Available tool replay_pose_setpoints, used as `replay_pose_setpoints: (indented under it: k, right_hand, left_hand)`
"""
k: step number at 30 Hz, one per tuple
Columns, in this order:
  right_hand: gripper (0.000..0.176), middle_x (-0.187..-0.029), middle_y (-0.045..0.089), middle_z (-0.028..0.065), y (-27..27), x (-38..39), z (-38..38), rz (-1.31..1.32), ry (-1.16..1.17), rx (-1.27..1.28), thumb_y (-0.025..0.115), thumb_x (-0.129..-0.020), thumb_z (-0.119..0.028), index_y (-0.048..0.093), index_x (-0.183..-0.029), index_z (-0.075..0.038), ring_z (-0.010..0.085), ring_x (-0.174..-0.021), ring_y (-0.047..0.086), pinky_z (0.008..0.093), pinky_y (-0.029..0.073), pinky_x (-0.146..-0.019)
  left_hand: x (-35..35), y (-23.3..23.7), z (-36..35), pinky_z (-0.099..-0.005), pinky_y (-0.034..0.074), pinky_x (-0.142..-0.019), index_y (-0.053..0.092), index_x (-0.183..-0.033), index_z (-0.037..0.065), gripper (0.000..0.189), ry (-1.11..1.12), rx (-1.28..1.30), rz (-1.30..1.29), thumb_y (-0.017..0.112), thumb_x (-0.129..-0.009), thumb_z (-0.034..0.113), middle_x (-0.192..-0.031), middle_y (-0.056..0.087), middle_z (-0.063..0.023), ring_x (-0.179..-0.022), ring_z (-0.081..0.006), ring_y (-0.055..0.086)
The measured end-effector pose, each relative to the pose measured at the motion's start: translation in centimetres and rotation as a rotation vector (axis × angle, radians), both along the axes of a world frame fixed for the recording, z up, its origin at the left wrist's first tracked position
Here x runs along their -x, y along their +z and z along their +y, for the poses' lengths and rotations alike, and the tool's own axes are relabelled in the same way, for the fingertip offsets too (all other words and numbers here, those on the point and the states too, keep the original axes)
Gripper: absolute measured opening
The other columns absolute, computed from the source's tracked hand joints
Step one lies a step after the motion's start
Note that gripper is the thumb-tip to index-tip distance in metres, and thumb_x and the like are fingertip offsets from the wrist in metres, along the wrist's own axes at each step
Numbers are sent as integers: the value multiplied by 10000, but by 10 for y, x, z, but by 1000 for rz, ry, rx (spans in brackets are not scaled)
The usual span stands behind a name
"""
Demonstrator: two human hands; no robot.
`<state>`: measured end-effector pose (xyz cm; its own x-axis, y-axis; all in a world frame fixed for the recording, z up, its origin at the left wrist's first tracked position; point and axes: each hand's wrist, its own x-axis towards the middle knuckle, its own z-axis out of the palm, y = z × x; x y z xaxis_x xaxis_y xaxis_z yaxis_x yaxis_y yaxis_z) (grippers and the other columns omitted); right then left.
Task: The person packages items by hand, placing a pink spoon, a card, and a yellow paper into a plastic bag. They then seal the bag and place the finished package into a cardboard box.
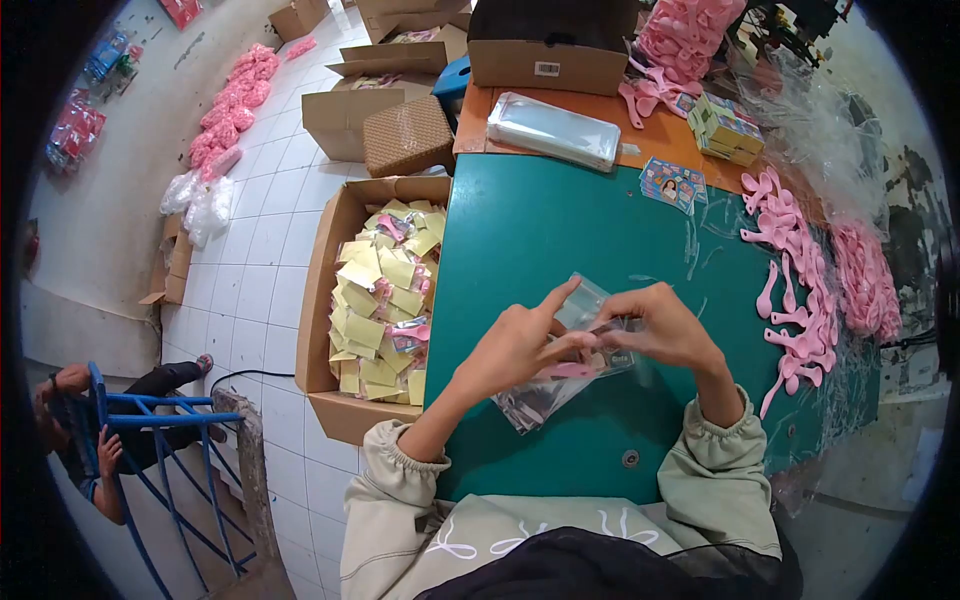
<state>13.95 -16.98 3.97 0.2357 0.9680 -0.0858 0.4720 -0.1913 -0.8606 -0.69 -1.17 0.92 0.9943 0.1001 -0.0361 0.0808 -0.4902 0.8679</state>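
Over the green table [520, 230], both hands meet at a clear plastic bag [588, 298]. My left hand [520, 345] pinches it near the middle, with the index finger stretched out along the film. From the other side, my right hand [655, 325] closes thumb and fingers on the same bag. Something pink [568, 370], partly hidden by my left hand, shows under the fingers. Below them, a stack of flat clear bags [535, 405] lies on the table close to my body.
Pink spoons [795, 280] lie in a heap along the right side. Printed cards [672, 185] and a packet of clear sleeves [553, 130] are toward the back. Left of the table stands a carton [318, 340] full of bagged packs. A person [100, 440] is beside a blue metal frame [160, 420].
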Motion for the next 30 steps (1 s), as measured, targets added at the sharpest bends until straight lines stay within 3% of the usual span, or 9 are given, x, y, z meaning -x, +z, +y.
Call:
replay_pose_setpoints:
  k: [2,5,9,15,18,21,24,26,30]
  right_hand:
    - [228,-681,596,41,-9,-5,-4,54,-130,-26,764,-709,-161,611,-789,-12,109,-626,535,256,427,-575]
    - [243,-697,597,11,-12,-14,-11,66,-308,52,781,-707,-165,607,-751,-1,75,-644,511,238,398,-559]
    - [228,-684,561,-10,0,-9,-13,535,-273,-36,767,-725,-150,579,-706,-22,55,-632,475,222,378,-551]
    - [196,-687,576,-3,-8,-8,-14,396,-310,-26,761,-721,-115,595,-716,-10,73,-619,510,225,393,-545]
    - [196,-665,581,25,-7,-5,-10,261,-386,-98,760,-721,-114,602,-747,-2,98,-606,534,239,411,-544]
    - [208,-660,585,64,2,12,7,-276,-523,-352,764,-713,-125,600,-765,-7,126,-583,554,260,444,-555]
    - [228,-882,595,124,-11,23,10,-385,-205,-201,714,-727,-93,598,-909,-19,249,-817,600,340,486,-713]
    - [289,-1025,549,159,-14,31,9,-318,-10,-57,685,-739,-107,576,-996,-35,338,-994,547,401,464,-814]
    - [239,-960,535,152,-29,41,12,-373,-7,-99,670,-743,-100,567,-947,-29,333,-929,546,398,458,-779]
  left_hand:
    - [3,14,12,-258,479,-656,366,-1368,71,600,-84,-8,167,647,-859,218,-859,689,-93,-732,-98,605]
    - [16,-8,32,-261,483,-647,378,-1355,78,605,-84,262,-13,674,-837,182,-867,677,-79,-772,-112,620]
    - [22,-6,37,-225,482,-661,320,-1388,99,675,39,617,73,684,-820,96,-886,659,-64,-799,-79,601]
    - [20,-6,34,-244,521,-664,334,-1360,80,613,-96,524,3,662,-842,107,-878,678,-97,-810,-123,646]
    - [14,-18,25,-253,528,-680,261,-1389,70,635,65,196,-238,628,-873,127,-890,673,-108,-795,-157,660]
    - [15,-36,16,-289,539,-737,107,-1436,106,671,318,511,-71,542,-926,135,-1036,620,-180,-914,-219,645]
    - [25,-33,4,-327,538,-779,-2,-1440,126,624,149,1098,160,418,-978,135,-1117,578,-205,-1000,-264,621]
    - [28,-38,5,-332,536,-792,-16,-1440,132,612,131,1045,194,390,-983,124,-1118,577,-205,-1029,-272,608]
    - [31,-47,8,-340,540,-797,-26,-1440,139,596,79,956,167,359,-985,103,-1114,577,-205,-1034,-272,605]
